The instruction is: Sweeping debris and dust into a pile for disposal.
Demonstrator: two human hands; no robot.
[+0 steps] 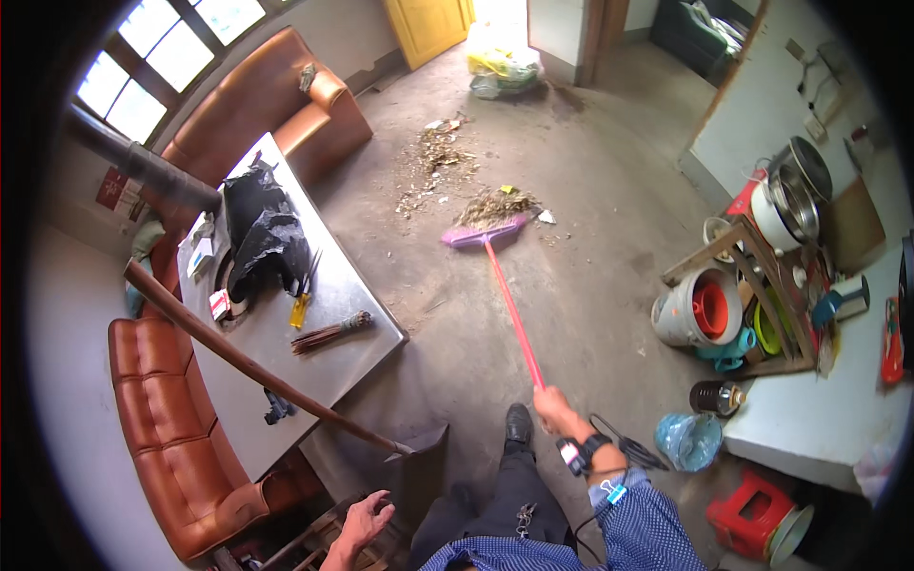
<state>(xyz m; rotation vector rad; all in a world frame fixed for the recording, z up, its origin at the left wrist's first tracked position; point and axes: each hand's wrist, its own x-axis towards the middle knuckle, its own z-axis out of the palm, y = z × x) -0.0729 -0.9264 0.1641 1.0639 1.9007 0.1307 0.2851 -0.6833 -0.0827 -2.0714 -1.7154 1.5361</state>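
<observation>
My right hand (pixel 555 409) is closed around the red handle of a broom (pixel 510 307). The broom's purple head (pixel 485 234) rests on the concrete floor, against a heap of dry debris (pixel 498 207) with a small yellow-green scrap on top. Beyond it, more loose debris (pixel 437 153) lies scattered. Low at the left, my left hand (pixel 368 524) is held with its fingers apart and nothing in it. Near that hand stands a shovel with a long wooden handle (pixel 250 364), which leans across the metal-topped table; its dark blade (pixel 423 464) is beside my legs.
The metal-topped table (pixel 350 285) at left bears black plastic, a twig bundle and yellow-handled scissors. Brown sofas (pixel 168 428) flank it. Filled plastic bags (pixel 503 71) sit by the doorway. At right are a bucket (pixel 675 314), a wooden frame, a blue bin (pixel 687 441) and a red stool (pixel 750 517).
</observation>
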